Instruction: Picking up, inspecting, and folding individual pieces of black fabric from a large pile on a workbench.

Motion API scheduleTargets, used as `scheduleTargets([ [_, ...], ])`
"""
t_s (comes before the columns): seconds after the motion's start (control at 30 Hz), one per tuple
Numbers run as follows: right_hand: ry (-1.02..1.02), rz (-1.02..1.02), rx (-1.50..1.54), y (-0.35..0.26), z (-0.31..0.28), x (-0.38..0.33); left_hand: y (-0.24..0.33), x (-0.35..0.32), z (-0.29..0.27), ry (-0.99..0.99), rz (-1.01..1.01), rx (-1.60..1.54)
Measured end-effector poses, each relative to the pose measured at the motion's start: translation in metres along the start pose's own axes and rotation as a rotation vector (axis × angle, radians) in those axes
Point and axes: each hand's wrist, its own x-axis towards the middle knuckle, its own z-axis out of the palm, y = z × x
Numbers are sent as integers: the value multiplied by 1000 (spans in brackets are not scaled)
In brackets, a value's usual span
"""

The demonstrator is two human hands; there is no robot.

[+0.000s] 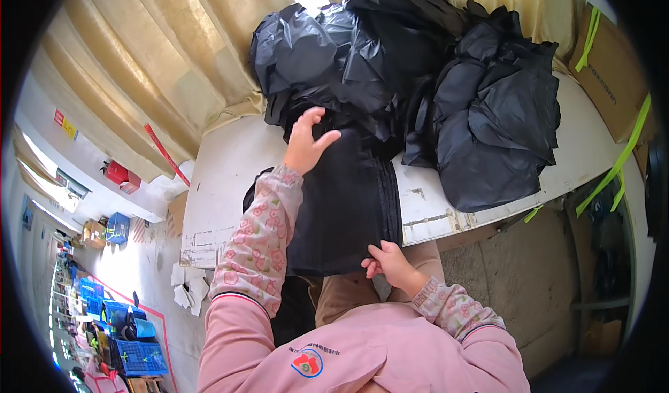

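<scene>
A neat stack of folded black plastic bags (338, 205) lies on the white table in front of me, its near end hanging over the edge above my lap. My left hand (306, 142) is over the far left part of the stack, thumb and fingers apart, holding nothing. At the near right corner my right hand (391, 264) has its fingers curled in at the edge of the bags; the exact grip is hard to see. Behind the stack rises a big crumpled heap of black plastic bags (390, 51). To its right another loose black pile (498, 121) reaches the table's front edge.
The white tabletop (226, 184) has worn, chipped edges. Beige curtains (139, 58) hang behind it. A cardboard box (613, 79) with yellow-green straps stands at the right. Blue crates (139, 357) and a red extinguisher-like object (115, 172) are off to the left. Torn white paper (189, 286) lies beside the table.
</scene>
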Motion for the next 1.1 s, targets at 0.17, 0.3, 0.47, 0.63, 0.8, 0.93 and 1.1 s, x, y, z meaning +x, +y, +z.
scheduleTargets([
  [0.17,156,108,-93,12,-18,-7,-50,-98,-51,-232,-296,423],
  [0.3,253,43,-328,-2,-22,-14,-71,-164,-107,-218,-556,778],
  [0.47,366,-103,-460,-24,-28,3,-102,-210,-143,-342,-990,293],
  [0.63,369,-193,-615,-18,-28,13,-118,-237,-135,-190,-845,539],
  [0.8,335,-269,-623,-17,-16,7,-133,-245,-144,-90,-1097,51],
  [0.93,271,-295,-728,-22,6,0,-144,-243,-194,45,-878,326],
  [1.1,325,-203,-1140,8,-15,14,-44,-179,-140,105,-231,686],
])
